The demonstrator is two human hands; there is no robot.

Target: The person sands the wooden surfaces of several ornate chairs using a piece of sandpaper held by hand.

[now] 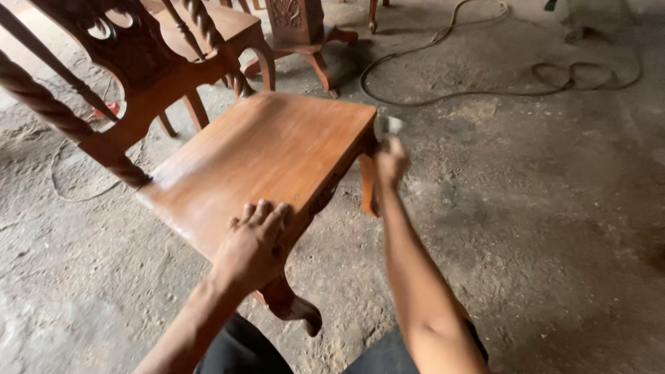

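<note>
Wooden chair (263, 149) stands on the dusty floor (540, 221). Left hand (253, 242) lies flat, fingers spread, bracing the seat edge. Right hand (390, 161) pinches a grey sanding piece (386, 126) at the front corner; blur hides the grip detail. Advise keeping the seat braced and strokes light

Soft dim daylight, faint shadows; right hand (390, 161) motion-blurred; edges slightly distorted.

Your floor (540, 228) is bare, dusty concrete. Chair (263, 152) stands on it at centre. Second chair (222, 28) at 11 o'clock, carved pedestal (298, 31) at 12. Hose (485, 86) loops at 1 to 2 o'clock. Thin cord (66, 190) at 9.
</note>
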